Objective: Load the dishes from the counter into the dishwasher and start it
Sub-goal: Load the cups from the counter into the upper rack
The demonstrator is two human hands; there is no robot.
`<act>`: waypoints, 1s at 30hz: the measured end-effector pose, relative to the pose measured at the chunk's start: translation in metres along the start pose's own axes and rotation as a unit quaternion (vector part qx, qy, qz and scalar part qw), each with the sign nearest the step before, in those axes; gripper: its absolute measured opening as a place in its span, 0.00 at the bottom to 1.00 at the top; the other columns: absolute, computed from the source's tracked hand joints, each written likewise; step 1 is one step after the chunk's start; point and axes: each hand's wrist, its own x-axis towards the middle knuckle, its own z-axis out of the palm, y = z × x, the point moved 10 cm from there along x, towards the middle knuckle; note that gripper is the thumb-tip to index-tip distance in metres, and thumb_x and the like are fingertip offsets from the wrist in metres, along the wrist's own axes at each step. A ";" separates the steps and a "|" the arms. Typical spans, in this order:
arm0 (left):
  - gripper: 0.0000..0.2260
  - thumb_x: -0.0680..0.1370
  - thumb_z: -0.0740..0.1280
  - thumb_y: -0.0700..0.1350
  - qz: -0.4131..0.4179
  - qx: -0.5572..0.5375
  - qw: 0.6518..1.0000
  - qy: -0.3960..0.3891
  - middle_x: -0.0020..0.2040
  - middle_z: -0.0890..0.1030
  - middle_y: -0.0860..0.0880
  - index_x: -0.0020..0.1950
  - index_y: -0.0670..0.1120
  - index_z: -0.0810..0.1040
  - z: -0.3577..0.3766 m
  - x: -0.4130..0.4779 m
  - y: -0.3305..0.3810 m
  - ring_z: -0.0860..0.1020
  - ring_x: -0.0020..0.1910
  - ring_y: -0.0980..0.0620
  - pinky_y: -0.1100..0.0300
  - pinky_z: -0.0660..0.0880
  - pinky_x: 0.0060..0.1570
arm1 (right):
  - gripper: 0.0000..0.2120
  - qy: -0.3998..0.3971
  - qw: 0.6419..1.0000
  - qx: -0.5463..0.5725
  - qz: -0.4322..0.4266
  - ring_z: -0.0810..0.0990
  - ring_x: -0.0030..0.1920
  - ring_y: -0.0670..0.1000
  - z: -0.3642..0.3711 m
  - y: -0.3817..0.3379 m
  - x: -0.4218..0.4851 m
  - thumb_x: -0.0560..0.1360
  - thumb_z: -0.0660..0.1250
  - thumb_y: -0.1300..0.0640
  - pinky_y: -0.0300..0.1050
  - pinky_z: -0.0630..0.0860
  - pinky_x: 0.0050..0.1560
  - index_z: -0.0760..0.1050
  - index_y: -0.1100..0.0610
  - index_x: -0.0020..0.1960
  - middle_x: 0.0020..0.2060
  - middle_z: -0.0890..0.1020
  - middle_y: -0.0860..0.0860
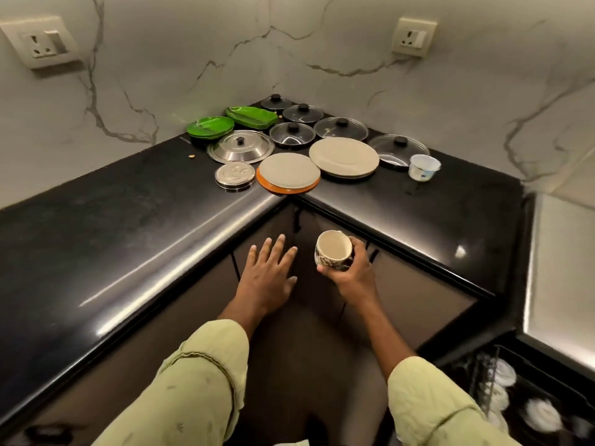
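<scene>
My right hand (349, 270) grips a patterned cream cup (333, 251) in front of the counter's inner corner, below the counter edge. My left hand (267, 272) hovers beside it, fingers spread, holding nothing. On the black counter (128, 214) lie two stacks of beige plates (344, 157), one on an orange plate (288, 171), green plates (211, 127), steel lids (240, 146), several glass lids (292, 134) and a white plastic cup (423, 167). The dishwasher rack (515, 394), at the lower right, holds white dishes.
Marble walls with two power sockets (414, 37) stand behind the L-shaped counter. Dark cabinet doors (412, 297) run under the counter. The orange plate juts slightly over the counter's inner corner. The left stretch of counter holds only a small crumb (192, 156).
</scene>
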 end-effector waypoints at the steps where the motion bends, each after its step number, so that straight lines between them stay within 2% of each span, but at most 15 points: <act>1: 0.31 0.83 0.57 0.57 0.012 -0.002 1.000 0.002 0.82 0.42 0.46 0.82 0.53 0.48 -0.002 -0.008 0.008 0.43 0.80 0.44 0.44 0.42 0.77 | 0.37 0.011 1.000 0.003 0.004 0.78 0.55 0.45 -0.009 0.001 -0.012 0.62 0.83 0.55 0.28 0.71 0.50 0.69 0.52 0.65 0.55 0.79 0.45; 3: 0.30 0.83 0.58 0.56 0.036 -0.009 0.999 0.007 0.82 0.42 0.47 0.82 0.53 0.48 -0.004 -0.025 0.025 0.42 0.80 0.44 0.44 0.42 0.77 | 0.37 0.038 0.999 0.017 0.009 0.79 0.55 0.45 -0.028 0.001 -0.038 0.62 0.83 0.56 0.34 0.74 0.53 0.69 0.52 0.65 0.55 0.79 0.46; 6: 0.30 0.83 0.57 0.57 0.076 -0.014 0.997 0.003 0.82 0.41 0.47 0.82 0.53 0.48 0.003 -0.059 0.049 0.42 0.80 0.44 0.44 0.42 0.77 | 0.36 0.076 0.996 0.029 0.035 0.79 0.53 0.44 -0.050 0.004 -0.088 0.62 0.82 0.57 0.32 0.74 0.51 0.69 0.51 0.65 0.54 0.79 0.44; 9: 0.30 0.83 0.56 0.57 0.108 -0.012 0.994 -0.021 0.82 0.41 0.47 0.82 0.53 0.47 0.027 -0.099 0.068 0.42 0.80 0.44 0.44 0.43 0.77 | 0.36 0.099 0.993 0.024 0.054 0.79 0.54 0.45 -0.065 0.013 -0.150 0.62 0.83 0.56 0.35 0.75 0.52 0.68 0.47 0.64 0.55 0.79 0.44; 14: 0.30 0.84 0.57 0.54 0.156 -0.019 0.984 -0.082 0.82 0.42 0.46 0.82 0.52 0.47 0.073 -0.166 0.104 0.42 0.80 0.43 0.43 0.43 0.76 | 0.37 0.126 0.987 0.018 0.100 0.77 0.55 0.43 -0.089 0.037 -0.255 0.62 0.83 0.58 0.27 0.71 0.52 0.68 0.47 0.64 0.55 0.78 0.43; 18: 0.29 0.84 0.56 0.54 0.229 -0.002 0.968 -0.103 0.82 0.43 0.46 0.82 0.52 0.47 0.090 -0.211 0.158 0.43 0.80 0.42 0.44 0.43 0.76 | 0.37 0.160 0.975 0.018 0.150 0.77 0.59 0.46 -0.128 0.058 -0.330 0.63 0.82 0.60 0.35 0.73 0.56 0.68 0.47 0.66 0.58 0.78 0.44; 23: 0.28 0.84 0.56 0.53 0.304 -0.006 0.946 -0.114 0.82 0.45 0.45 0.82 0.51 0.50 0.100 -0.242 0.224 0.45 0.80 0.42 0.43 0.46 0.77 | 0.37 0.204 0.960 -0.001 0.191 0.77 0.58 0.47 -0.174 0.077 -0.391 0.63 0.82 0.56 0.48 0.76 0.59 0.67 0.44 0.66 0.57 0.77 0.40; 27: 0.28 0.83 0.57 0.52 0.356 0.004 0.925 -0.137 0.82 0.47 0.44 0.81 0.50 0.51 0.113 -0.264 0.276 0.46 0.80 0.41 0.42 0.46 0.77 | 0.37 0.241 0.944 0.007 0.225 0.76 0.59 0.47 -0.208 0.091 -0.434 0.64 0.81 0.60 0.49 0.76 0.61 0.68 0.49 0.67 0.56 0.77 0.41; 30: 0.28 0.83 0.58 0.53 0.389 0.025 0.908 -0.154 0.82 0.48 0.43 0.81 0.49 0.52 0.125 -0.276 0.316 0.47 0.80 0.41 0.42 0.48 0.77 | 0.36 0.262 0.934 0.007 0.244 0.76 0.59 0.47 -0.234 0.105 -0.463 0.64 0.81 0.61 0.44 0.74 0.59 0.67 0.46 0.66 0.56 0.76 0.42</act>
